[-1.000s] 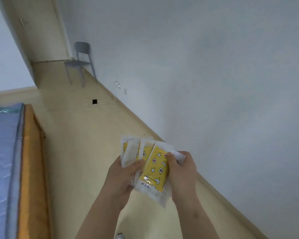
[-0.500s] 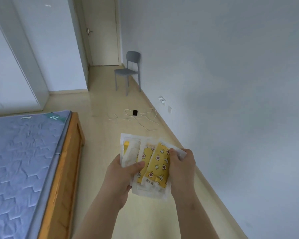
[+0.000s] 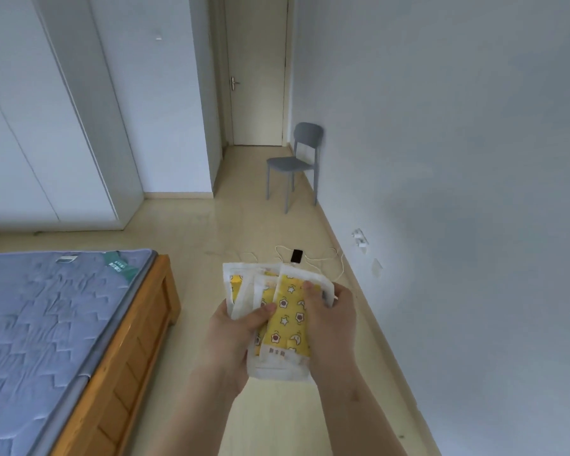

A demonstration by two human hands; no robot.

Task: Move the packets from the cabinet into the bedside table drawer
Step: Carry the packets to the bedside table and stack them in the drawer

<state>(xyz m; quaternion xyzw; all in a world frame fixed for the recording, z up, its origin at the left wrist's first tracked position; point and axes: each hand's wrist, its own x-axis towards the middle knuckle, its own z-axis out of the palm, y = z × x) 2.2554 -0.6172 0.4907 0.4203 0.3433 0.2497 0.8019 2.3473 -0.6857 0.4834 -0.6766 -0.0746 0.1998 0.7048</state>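
Head view shows a fan of packets (image 3: 285, 327), yellow with star and moon prints inside white edges, held up in front of the person above the floor (image 3: 211, 232). The left hand (image 3: 231, 334) grips the fan from its left side, with the thumb curled over the front of the paler packets and the fingers behind them. The right hand (image 3: 331, 324) grips the right side, its thumb pressed on the front yellow packet and its fingers wrapped round the far edge. Several packets overlap, but the exact count is not clear.

Just beyond the packets a phone (image 3: 297, 256) lies on the floor among loose white cables (image 3: 329, 258), near the right wall (image 3: 458, 159). A socket (image 3: 359, 238) sits low on that wall. Farther along it stands a grey chair (image 3: 293, 164), its back to the wall, and past it a closed door (image 3: 257, 70) with a handle. At the left is a bed: a blue-grey quilted mattress (image 3: 46, 317) on a wooden frame (image 3: 139, 340). Behind the bed stands a white wardrobe (image 3: 46, 126).
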